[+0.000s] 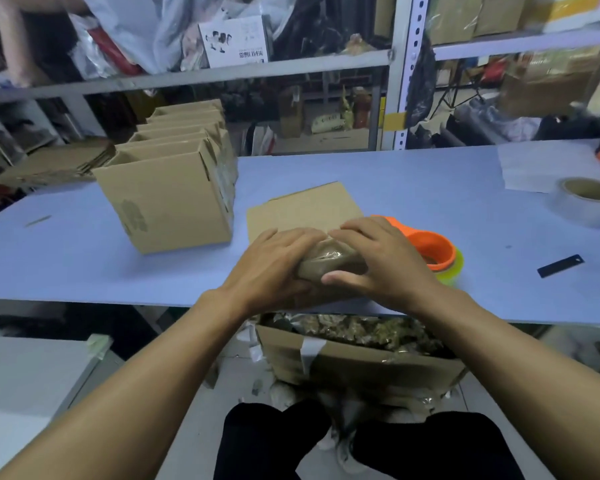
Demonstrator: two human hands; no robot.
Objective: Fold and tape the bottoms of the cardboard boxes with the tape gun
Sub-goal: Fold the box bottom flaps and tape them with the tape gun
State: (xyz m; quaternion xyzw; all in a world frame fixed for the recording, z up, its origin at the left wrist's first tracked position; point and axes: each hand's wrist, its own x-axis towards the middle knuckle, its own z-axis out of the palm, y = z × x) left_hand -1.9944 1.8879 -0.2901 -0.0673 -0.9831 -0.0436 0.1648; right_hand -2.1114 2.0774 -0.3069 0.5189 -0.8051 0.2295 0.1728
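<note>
though flap-down, box glossy with tape

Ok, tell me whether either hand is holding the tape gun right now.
No: both hands press on the taped cardboard box, while the orange tape gun lies on the table beside the right hand.

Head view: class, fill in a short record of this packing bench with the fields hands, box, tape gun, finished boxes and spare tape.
hands: left hand and right hand press tape onto the box's near edge
box: box lies on the table
tape gun: tape gun, orange, right of the box
finished boxes: row, left
spare tape: roll, far right
</note>
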